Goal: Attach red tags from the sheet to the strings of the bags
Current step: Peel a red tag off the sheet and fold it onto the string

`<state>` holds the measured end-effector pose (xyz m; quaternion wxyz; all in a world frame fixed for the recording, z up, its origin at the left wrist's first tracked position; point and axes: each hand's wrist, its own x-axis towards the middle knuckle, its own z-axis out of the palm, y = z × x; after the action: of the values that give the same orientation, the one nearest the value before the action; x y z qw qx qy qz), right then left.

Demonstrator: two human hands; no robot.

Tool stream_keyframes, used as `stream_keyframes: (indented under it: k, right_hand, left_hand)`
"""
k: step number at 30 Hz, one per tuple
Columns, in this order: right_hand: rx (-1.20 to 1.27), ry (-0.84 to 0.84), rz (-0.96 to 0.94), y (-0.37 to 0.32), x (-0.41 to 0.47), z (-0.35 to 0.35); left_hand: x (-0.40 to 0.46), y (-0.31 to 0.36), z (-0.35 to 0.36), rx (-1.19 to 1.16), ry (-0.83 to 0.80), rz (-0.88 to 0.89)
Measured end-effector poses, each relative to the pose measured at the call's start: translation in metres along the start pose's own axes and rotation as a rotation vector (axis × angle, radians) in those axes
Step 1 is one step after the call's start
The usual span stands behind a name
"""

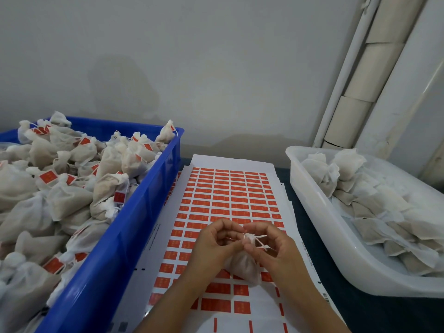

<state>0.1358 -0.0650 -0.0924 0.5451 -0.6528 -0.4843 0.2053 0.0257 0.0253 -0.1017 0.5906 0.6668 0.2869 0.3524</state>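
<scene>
— How far along is the tagging?

— Well along, I'd judge. The blue crate on the left is heaped with tagged bags; the white tub on the right holds untagged ones. The sheet of red tags lies between them, its nearest rows partly used.

— And the hands?

— Above the sheet, the left hand and right hand both pinch one bag at its strings.

— The room?

— A dark surface against a plain grey wall.
</scene>
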Motion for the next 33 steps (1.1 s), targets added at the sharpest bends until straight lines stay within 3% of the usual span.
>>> stream_keyframes:
  k: [20, 33]
  right_hand:
    - [-0.108, 0.108, -0.142, -0.002, -0.008, 0.008]
    - [-0.132, 0.083, -0.214, -0.005, -0.009, 0.009]
  left_hand:
    - [-0.001, -0.001, 0.002, 0.199, 0.044, 0.075]
    - [-0.006, 0.0, 0.005, 0.25, 0.187, 0.18]
